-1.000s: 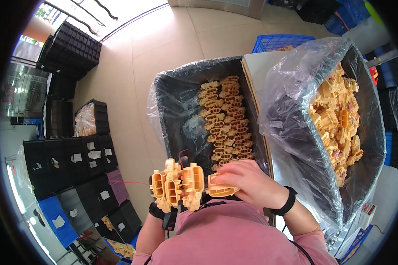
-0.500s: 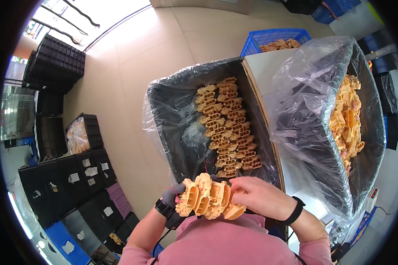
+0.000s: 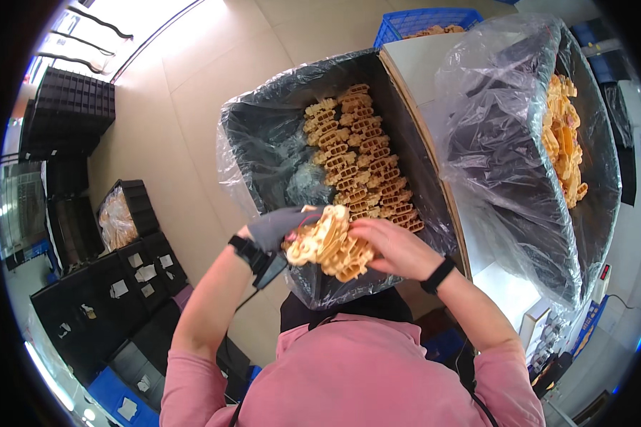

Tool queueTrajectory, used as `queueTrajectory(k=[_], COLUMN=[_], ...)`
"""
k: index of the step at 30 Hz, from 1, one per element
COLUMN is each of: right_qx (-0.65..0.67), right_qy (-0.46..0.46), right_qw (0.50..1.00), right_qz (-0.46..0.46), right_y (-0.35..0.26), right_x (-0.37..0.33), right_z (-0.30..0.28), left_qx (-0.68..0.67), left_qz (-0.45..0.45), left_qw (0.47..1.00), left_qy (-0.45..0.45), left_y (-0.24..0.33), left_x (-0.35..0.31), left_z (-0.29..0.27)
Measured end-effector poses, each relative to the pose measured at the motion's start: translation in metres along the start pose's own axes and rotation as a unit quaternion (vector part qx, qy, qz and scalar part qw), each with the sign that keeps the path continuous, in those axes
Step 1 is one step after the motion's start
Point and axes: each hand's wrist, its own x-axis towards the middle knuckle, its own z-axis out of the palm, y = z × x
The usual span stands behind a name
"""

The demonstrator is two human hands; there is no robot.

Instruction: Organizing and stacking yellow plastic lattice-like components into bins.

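Note:
Over the near end of a black bin (image 3: 263, 142) lined with clear plastic, I hold a bundle of yellow-orange moulded plastic parts (image 3: 327, 245) between both hands. My left hand (image 3: 274, 228), in a grey glove, grips the bundle's left side; most of its fingertips are hidden behind the parts. My right hand (image 3: 399, 249) is bare and closes on the right side, thumb below and fingers on top. In the bin, similar parts (image 3: 367, 153) lie packed in two long rows, their slotted openings facing up. The bundle is tilted and covers the rows' near end.
To the right, a second plastic-lined bin (image 3: 598, 228) holds a loose heap of yellow-orange parts (image 3: 564, 142). A blue basket (image 3: 392, 28) of parts stands at the far side. Stacked black crates (image 3: 71, 114) and a row of black bins (image 3: 85, 313) line the left.
Both hands have moved forward over the bin with the bundle, which has turned from facing up to a tilt. My view has shifted, so the bins sit higher in it.

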Motion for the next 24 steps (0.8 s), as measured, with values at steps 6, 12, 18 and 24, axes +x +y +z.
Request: queueTrajectory(k=[6, 12, 18, 24], right_qx=[-0.005, 0.028, 0.051, 0.038], right_qy=[0.052, 0.034, 0.007, -0.054], right_qw=[0.997, 0.997, 0.994, 0.981], right_qz=[0.055, 0.064, 0.101, 0.181], right_y=[0.047, 0.073, 0.081, 0.089], right_x=[-0.008, -0.019, -0.022, -0.014], right_z=[0.035, 0.089, 0.116, 0.133], left_qx=[0.124, 0.342, 0.405, 0.375], left_qz=[-0.168, -0.258, -0.241, -0.217], left_qw=[0.977, 0.901, 0.88, 0.888], left_qy=[0.043, -0.066, -0.059, -0.153], left_y=[0.058, 0.024, -0.019, -0.048], left_x=[0.04, 0.077, 0.089, 0.126], left_z=[0.007, -0.003, -0.012, -0.003])
